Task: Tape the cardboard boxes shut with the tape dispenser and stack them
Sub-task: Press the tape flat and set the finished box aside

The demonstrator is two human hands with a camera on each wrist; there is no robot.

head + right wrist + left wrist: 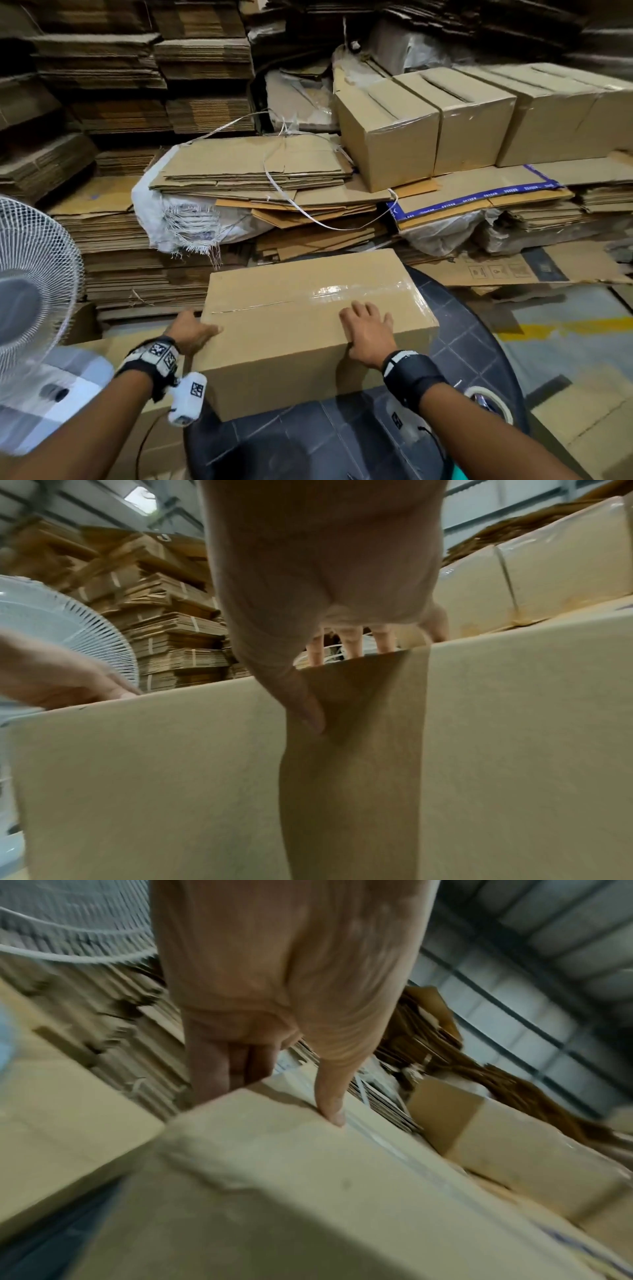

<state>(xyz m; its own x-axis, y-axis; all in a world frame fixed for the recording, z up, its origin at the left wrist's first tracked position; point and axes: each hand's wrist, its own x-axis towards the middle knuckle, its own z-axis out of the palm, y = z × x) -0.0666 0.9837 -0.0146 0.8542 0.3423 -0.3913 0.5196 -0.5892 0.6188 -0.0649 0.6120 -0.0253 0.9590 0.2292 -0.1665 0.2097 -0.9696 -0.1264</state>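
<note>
A closed cardboard box lies on a dark round table, with clear tape shining along its top seam. My left hand is at its near left corner: the thumb presses on the top and straight fingers run down the left side. My right hand lies flat on the top by the front edge, with its thumb on the front face of the box. A tape roll sits on the table behind my right wrist, half hidden.
A row of taped boxes stands at the back right on flat cardboard. Bundles of flattened cardboard and a white sack lie beyond the table. A white fan stands at the left.
</note>
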